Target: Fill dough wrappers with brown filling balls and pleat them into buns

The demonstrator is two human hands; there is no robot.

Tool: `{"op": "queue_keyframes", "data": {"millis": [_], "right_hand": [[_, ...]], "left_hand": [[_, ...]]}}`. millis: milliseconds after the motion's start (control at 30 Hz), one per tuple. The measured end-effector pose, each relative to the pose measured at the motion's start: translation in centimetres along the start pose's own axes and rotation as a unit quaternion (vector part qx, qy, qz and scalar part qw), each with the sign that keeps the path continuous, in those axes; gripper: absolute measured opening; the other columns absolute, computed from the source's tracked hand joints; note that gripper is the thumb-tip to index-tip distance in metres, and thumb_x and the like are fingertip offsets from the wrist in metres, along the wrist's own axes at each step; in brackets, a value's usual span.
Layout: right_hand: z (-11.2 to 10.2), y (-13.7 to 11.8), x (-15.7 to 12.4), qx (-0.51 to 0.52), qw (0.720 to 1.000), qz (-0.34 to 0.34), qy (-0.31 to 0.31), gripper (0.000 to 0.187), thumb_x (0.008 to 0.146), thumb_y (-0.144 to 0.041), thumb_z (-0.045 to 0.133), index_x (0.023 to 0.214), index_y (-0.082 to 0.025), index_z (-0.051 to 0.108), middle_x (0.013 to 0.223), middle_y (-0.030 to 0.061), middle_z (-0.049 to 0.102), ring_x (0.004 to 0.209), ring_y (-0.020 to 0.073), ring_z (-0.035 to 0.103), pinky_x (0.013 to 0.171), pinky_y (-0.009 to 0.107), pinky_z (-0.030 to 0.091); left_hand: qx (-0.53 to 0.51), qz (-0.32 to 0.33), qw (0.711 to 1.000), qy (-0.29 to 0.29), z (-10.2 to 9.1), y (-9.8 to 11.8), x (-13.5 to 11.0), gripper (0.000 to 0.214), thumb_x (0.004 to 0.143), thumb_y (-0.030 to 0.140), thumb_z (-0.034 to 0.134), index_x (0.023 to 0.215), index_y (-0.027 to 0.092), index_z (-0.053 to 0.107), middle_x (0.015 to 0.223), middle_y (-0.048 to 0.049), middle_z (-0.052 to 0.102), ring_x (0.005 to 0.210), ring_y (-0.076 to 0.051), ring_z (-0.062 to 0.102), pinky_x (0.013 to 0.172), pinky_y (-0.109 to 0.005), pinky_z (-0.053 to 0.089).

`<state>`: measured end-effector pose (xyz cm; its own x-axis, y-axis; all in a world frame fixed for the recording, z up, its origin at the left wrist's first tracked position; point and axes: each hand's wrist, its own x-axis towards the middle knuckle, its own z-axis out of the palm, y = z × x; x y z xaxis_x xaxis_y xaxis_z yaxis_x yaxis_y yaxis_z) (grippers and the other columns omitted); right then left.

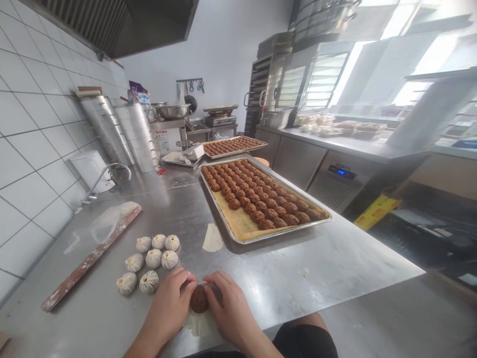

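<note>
Near the table's front edge, a round brown filling ball (198,299) sits on a thin pale dough wrapper (197,324). My left hand (178,294) is at its left, thumb and fingers pinched together at the wrapper's far edge. From the right, my right hand (223,298) curves around, its thumb against the ball and its fingertips at the same edge. Several pleated dumplings (153,258) stand in a cluster beyond my left hand. One loose dough wrapper (212,237) lies flat between them and the metal tray (244,242) of filling balls.
A floury wooden rolling stick (93,258) lies at the left beside a crumpled plastic sheet (108,223). Behind are a tap (106,181), stacked steel steamers (136,136) and a second tray of balls (235,145). A steel counter (357,141) runs along the right.
</note>
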<state>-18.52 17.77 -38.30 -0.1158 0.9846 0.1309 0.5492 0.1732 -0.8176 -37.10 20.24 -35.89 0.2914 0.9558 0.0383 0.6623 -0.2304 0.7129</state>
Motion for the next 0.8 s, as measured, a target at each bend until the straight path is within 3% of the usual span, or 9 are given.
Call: {"op": "queue_keyframes", "data": {"millis": [133, 333, 500, 567, 667, 800], "right_hand": [[-0.1, 0.0, -0.1, -0.003, 1.000, 0.009, 0.006, 0.012, 0.095, -0.017, 0.057, 0.095, -0.020, 0.068, 0.097, 0.0051, 0.069, 0.097, 0.0244, 0.063, 0.086, 0.037, 0.045], [-0.1, -0.6, 0.6, 0.069, 0.997, 0.017, 0.023, 0.018, 0.097, -0.020, 0.056, 0.083, -0.021, 0.066, 0.091, 0.0024, 0.067, 0.092, 0.0210, 0.063, 0.084, 0.034, 0.045], [0.4, -0.9, 0.1, 0.121, 0.992, -0.031, -0.017, 0.025, 0.104, -0.023, 0.045, 0.090, -0.021, 0.065, 0.094, 0.0037, 0.067, 0.090, 0.0189, 0.063, 0.084, 0.032, 0.047], [0.4, -0.7, -0.4, 0.125, 0.990, -0.059, -0.032, 0.025, 0.105, -0.023, 0.041, 0.098, -0.022, 0.066, 0.100, 0.0050, 0.067, 0.093, 0.0189, 0.063, 0.086, 0.032, 0.049], [0.3, -0.2, -0.6, 0.105, 0.993, -0.048, -0.010, 0.018, 0.099, -0.019, 0.052, 0.107, -0.022, 0.067, 0.109, 0.0063, 0.069, 0.100, 0.0200, 0.064, 0.090, 0.032, 0.049], [0.0, -0.3, 0.1, 0.094, 0.995, 0.027, 0.037, 0.018, 0.096, -0.022, 0.060, 0.082, -0.021, 0.071, 0.094, 0.0043, 0.071, 0.090, 0.0202, 0.065, 0.082, 0.032, 0.048]], "left_hand": [[0.012, 0.062, 0.996, 0.055, 1.6, -0.2, -1.3, 0.026, 0.106, 0.034, 0.041, 0.096, 0.023, 0.062, 0.102, -0.0055, 0.064, 0.100, -0.023, 0.061, 0.089, -0.039, 0.050], [0.065, 0.157, 0.978, 0.119, 3.3, -2.1, -2.3, 0.018, 0.104, 0.026, 0.046, 0.100, 0.024, 0.064, 0.100, -0.0060, 0.066, 0.094, -0.022, 0.064, 0.084, -0.036, 0.054], [0.062, 0.161, 0.975, 0.136, 3.0, -2.6, -2.1, 0.032, 0.105, 0.026, 0.049, 0.135, 0.026, 0.059, 0.108, -0.0062, 0.070, 0.098, -0.020, 0.068, 0.084, -0.032, 0.056], [0.048, 0.160, 0.979, 0.117, 2.7, -2.5, -2.0, 0.025, 0.105, 0.026, 0.048, 0.124, 0.028, 0.066, 0.104, -0.0044, 0.069, 0.096, -0.019, 0.067, 0.083, -0.030, 0.056], [0.043, 0.162, 0.979, 0.117, 2.5, -2.4, -1.9, 0.019, 0.105, 0.026, 0.050, 0.100, 0.024, 0.068, 0.097, -0.0036, 0.068, 0.091, -0.018, 0.065, 0.082, -0.031, 0.054], [0.063, 0.175, 0.976, 0.109, 2.3, -2.6, -1.9, 0.018, 0.105, 0.025, 0.049, 0.100, 0.022, 0.065, 0.096, -0.0048, 0.066, 0.092, -0.019, 0.063, 0.084, -0.034, 0.053]]}}
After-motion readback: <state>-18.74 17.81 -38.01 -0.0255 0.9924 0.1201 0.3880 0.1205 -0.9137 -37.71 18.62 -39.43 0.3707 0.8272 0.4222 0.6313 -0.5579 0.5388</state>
